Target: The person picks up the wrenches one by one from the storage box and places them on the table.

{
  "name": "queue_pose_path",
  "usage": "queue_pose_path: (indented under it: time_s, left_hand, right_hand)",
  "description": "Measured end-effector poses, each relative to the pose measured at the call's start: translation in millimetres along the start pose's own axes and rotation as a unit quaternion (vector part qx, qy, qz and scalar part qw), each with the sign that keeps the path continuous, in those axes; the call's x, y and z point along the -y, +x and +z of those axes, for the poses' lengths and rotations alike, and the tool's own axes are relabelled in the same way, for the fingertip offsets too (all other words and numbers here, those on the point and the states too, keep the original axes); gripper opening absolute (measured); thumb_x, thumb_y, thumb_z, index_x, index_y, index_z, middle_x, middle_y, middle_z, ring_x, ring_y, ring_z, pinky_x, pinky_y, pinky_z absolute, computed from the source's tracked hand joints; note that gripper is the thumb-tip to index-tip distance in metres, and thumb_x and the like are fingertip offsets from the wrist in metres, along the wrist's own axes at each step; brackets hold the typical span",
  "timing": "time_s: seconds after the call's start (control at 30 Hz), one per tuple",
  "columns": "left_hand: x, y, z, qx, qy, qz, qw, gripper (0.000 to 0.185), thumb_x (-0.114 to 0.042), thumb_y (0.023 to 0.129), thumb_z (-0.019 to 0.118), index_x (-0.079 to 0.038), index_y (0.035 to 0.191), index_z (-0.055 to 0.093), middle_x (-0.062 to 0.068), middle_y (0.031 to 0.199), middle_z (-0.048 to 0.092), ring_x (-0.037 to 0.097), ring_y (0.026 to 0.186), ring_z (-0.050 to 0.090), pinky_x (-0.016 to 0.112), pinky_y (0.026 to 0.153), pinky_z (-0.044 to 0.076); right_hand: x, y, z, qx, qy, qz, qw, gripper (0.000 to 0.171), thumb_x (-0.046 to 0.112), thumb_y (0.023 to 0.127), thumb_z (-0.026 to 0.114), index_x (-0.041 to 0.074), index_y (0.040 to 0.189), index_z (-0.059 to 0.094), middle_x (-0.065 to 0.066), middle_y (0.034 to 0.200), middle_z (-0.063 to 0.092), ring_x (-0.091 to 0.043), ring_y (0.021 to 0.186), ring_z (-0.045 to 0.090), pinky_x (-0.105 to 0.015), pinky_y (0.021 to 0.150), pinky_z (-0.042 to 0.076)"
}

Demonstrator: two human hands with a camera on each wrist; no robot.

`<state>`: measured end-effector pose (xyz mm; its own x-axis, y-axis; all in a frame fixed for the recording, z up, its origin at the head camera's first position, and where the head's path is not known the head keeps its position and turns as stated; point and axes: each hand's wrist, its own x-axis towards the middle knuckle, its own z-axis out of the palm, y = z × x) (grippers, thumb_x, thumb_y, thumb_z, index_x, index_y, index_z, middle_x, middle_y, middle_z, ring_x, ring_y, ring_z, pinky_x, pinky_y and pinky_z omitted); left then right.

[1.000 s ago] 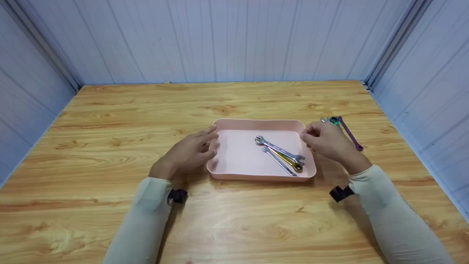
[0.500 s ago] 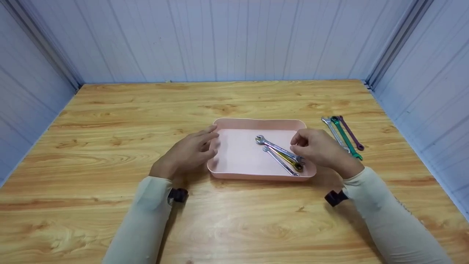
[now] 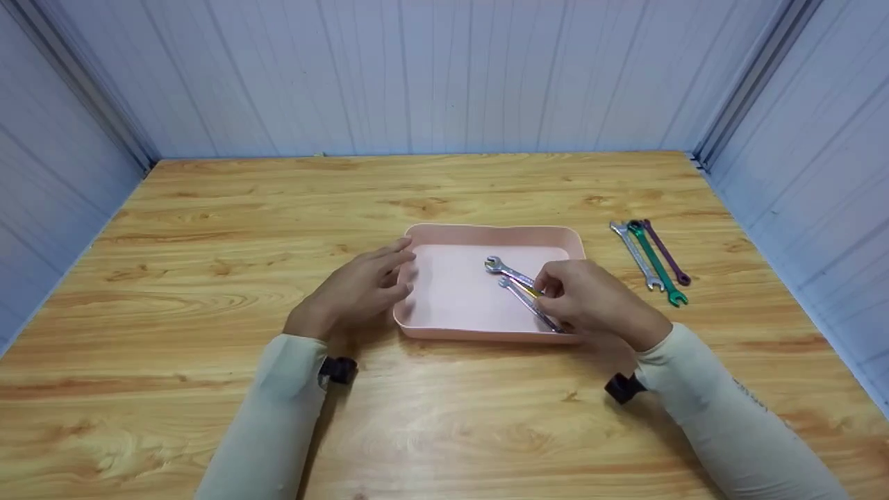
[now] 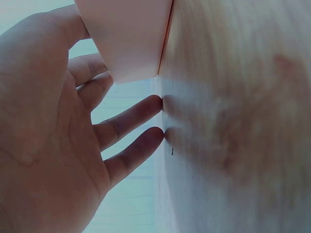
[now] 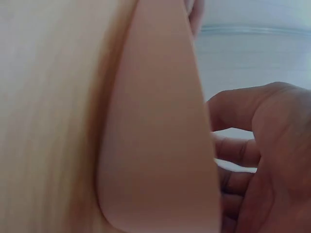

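Three wrenches are laid side by side on the wooden table point(image 3: 208, 278), right of frame centre: a silver wrench point(image 3: 635, 255), a green wrench point(image 3: 656, 264) and a purple wrench point(image 3: 665, 253), all angled toward lower right. Pale blue panelled walls point(image 3: 417, 76) are seen across the top and sides.

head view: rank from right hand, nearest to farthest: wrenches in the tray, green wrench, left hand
1. wrenches in the tray: under the right hand, inside the pink tray.
2. green wrench: on the table right of the tray.
3. left hand: at the tray's left edge, across the tray.
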<state>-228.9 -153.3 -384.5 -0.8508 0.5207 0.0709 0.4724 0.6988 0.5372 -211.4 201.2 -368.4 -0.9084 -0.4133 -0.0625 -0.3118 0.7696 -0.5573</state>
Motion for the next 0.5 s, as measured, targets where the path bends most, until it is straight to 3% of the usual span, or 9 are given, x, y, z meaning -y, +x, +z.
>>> queue_pose_path:
  time_s: [0.27,0.5]
  left_hand:
    - [0.9,1.3,1.0,0.003,0.008,-0.005,1.0,0.054,-0.026,0.1,0.058,-0.008,0.15,0.047,-0.001,0.163,0.027,0.021,0.146,0.031,0.042,0.115,0.031]
    - [1.2,-0.2,0.3,0.003,0.009,-0.009,0.9999,0.053,-0.026,0.1,0.057,-0.009,0.15,0.048,-0.002,0.163,0.028,0.021,0.146,0.03,0.042,0.115,0.03]
  right_hand:
    - [1,2,9,-0.001,-0.085,-0.01,0.996,0.007,0.015,0.085,0.071,0.009,0.085,0.069,-0.001,0.077,0.058,-0.016,0.065,0.052,-0.03,0.056,0.042]
    - [2,3,12,0.017,-0.108,0.009,0.994,0.008,0.019,0.083,0.075,0.012,0.083,0.071,-0.001,0.08,0.059,-0.016,0.068,0.053,-0.03,0.056,0.041]
